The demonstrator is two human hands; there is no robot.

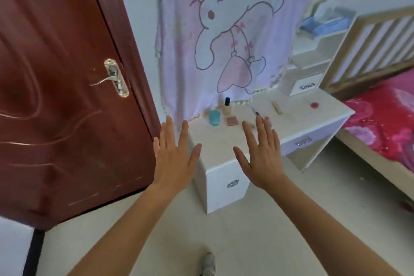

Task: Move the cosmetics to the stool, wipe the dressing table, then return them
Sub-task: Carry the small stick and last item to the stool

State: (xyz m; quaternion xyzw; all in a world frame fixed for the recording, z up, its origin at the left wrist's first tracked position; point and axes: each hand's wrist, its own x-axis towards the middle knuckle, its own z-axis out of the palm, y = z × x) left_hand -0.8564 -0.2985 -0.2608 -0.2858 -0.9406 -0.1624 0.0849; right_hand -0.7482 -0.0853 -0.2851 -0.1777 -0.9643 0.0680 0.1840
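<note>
The white dressing table [298, 125] stands ahead with cosmetics on its top. At the back left are a blue bottle [214, 116] and a foundation bottle with a black cap [227, 106]. A small pink compact [232, 121] lies in front of them. Further right lie a thin pencil [255, 111], a gold tube [277, 108] and a small red round item [314, 105]. My left hand [173, 154] and my right hand [263, 154] are held out in front of the table, fingers spread and straight, holding nothing. No stool is in view.
A dark red door [67, 96] stands open at the left, close to the table. A pink cartoon cloth [224, 29] hangs over the mirror. A small drawer unit [307, 84] sits at the table's back right. A bed with red bedding [385, 127] lies to the right. My shoe [208, 263] shows below.
</note>
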